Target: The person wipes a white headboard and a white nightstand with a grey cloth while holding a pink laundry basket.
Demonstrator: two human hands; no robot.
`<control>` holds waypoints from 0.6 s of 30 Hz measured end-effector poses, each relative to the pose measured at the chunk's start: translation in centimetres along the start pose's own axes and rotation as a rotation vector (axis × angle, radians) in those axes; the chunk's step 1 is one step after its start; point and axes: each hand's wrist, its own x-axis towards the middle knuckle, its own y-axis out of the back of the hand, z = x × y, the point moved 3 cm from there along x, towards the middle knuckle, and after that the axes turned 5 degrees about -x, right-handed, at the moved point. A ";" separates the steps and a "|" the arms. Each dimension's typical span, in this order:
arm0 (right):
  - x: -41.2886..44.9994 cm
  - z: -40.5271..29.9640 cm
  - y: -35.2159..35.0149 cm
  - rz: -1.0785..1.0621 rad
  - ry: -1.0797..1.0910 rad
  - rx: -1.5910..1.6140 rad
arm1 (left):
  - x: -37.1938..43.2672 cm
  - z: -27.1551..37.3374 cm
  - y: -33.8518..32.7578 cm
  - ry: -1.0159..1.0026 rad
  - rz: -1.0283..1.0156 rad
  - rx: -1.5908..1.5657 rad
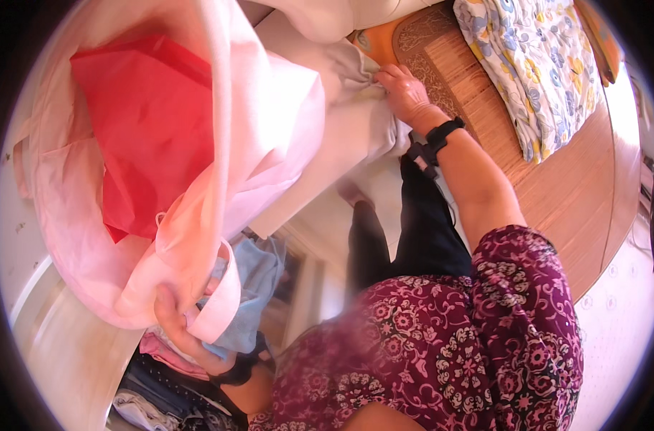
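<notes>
My left hand [179, 323] grips the rim of a large pale pink fabric bag [268, 113], close to its looped strap [224, 301]. The bag gapes towards me and a crumpled red bag [154, 129] lies inside. Behind the left hand hangs a light blue cloth [246, 296]; whether the hand also holds it is hidden. Over at the bed or seat, my right hand [405, 94] pinches a bunched edge of beige cloth [354, 70] between thumb and fingers. A black strap goes round each wrist.
Beside my right arm a bamboo mat [553, 210] covers a raised surface, with a folded floral cloth [542, 75] on it. Folded clothes [165, 382] are stacked low at the left, next to a pale panel [63, 334]. Tiled floor [381, 183] shows around my legs.
</notes>
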 end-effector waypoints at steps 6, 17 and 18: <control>-0.1 1.1 -0.3 0.031 -0.064 -0.025 | -0.4 -0.8 1.1 -0.042 0.126 0.073; -22.4 4.8 1.4 -0.764 -0.188 -0.122 | -1.8 -0.8 3.0 -0.136 0.679 0.097; -21.8 4.8 2.2 -0.740 -0.300 -0.050 | -2.0 -1.9 3.4 0.084 0.723 -0.093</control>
